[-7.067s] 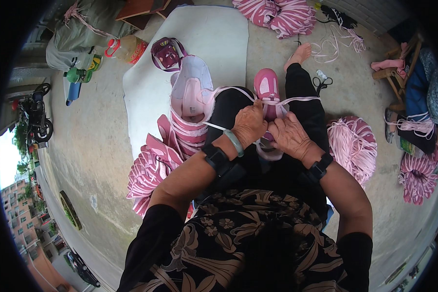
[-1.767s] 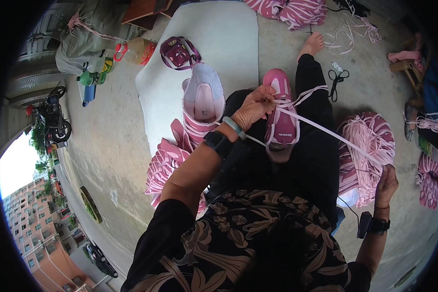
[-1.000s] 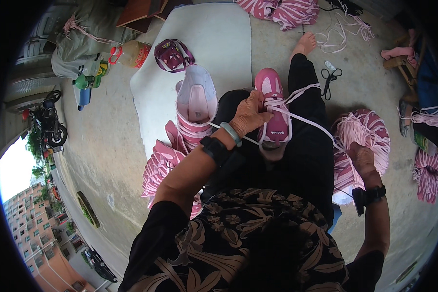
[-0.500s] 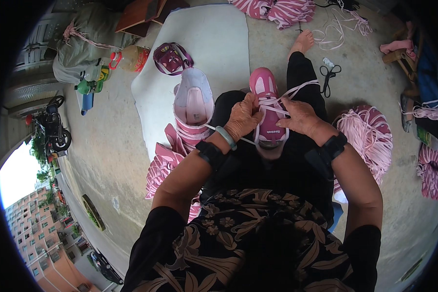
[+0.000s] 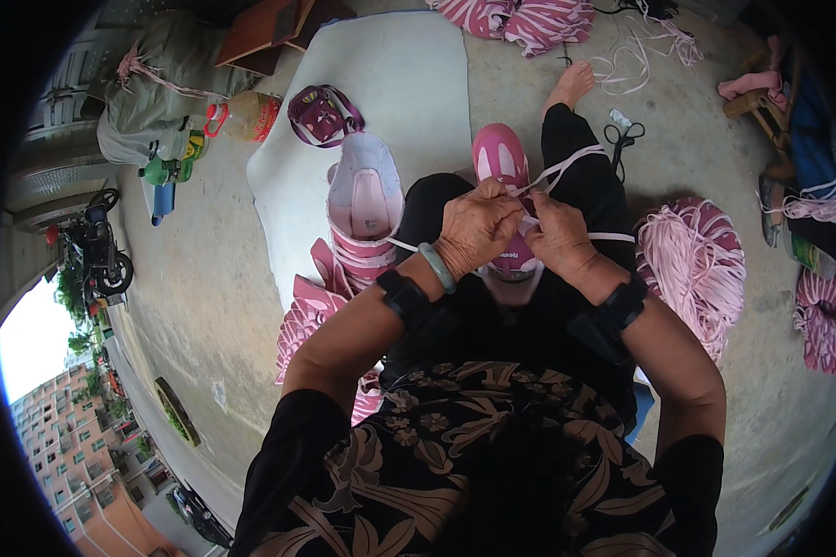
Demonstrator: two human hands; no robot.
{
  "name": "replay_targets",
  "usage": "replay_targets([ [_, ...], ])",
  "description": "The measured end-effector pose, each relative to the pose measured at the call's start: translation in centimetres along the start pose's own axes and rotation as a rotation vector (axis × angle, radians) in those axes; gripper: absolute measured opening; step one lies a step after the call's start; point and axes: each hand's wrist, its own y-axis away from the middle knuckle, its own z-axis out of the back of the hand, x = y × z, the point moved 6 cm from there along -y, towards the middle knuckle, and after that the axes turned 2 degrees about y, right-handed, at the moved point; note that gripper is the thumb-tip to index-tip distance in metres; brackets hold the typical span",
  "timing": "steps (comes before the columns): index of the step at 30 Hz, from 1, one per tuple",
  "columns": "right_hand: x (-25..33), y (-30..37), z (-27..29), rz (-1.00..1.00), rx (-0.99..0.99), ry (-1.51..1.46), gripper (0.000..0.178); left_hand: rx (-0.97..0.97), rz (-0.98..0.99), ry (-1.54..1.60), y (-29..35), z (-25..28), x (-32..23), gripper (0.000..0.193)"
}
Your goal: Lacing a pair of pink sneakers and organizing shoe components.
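Observation:
A pink shoe upper [image 5: 498,148] rests on my lap between my thighs, its toe pointing away from me. Over its lacing area, the pinched fingers of my left hand [image 5: 478,226] grip a pale pink shoelace [image 5: 581,161]. Close on the other side, my right hand [image 5: 563,234] is also closed on the lace at the eyelets. One loose stretch of lace runs out across my right thigh, and another sticks out beyond my right wrist. Both hands cover much of the upper's middle. To my left stands a stack of nested pink uppers [image 5: 366,209] with pale linings.
A white sheet [image 5: 409,74] covers floor ahead, with a purple pouch [image 5: 321,115] on it. Black scissors [image 5: 624,139] lie beyond my right knee. A bundle of laced uppers [image 5: 697,265] sits at right, another bundle [image 5: 548,20] far ahead. An oil jug [image 5: 251,117] stands far left.
My hands have come closer together over the upper, and the left has moved right onto the lacing. A lace end now extends right past my right wrist.

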Motion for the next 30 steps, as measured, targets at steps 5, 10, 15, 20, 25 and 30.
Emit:
replay_targets([
  [5, -0.2, 0.2, 0.1, 0.078, -0.067, 0.006, 0.037, 0.192, 0.234, -0.281, 0.1, -2.5, 1.4, 0.008],
  [10, -1.4, 0.3, -0.4, 0.083, 0.003, -0.086, 0.041, 0.240, 0.318, -0.420, 0.4, -3.7, 1.9, 0.010],
  [15, -2.1, 0.2, -0.6, 0.054, 0.079, -0.226, 0.044, 0.213, 0.325, -0.416, 0.1, -4.1, 1.8, 0.012],
  [20, -1.7, 0.5, -0.1, 0.086, 0.011, -0.152, 0.043, 0.313, 0.390, -0.456, -1.1, -4.5, 1.2, 0.015],
  [25, -1.3, 1.2, 0.4, 0.006, -0.034, -0.045, 0.052, 0.491, 0.369, -0.481, -0.7, -3.3, 0.4, 0.013],
  [30, -2.0, 2.4, 0.5, -0.122, 0.025, -0.191, 0.062, 0.421, 0.338, -0.376, 6.1, 5.2, 1.5, 0.004],
])
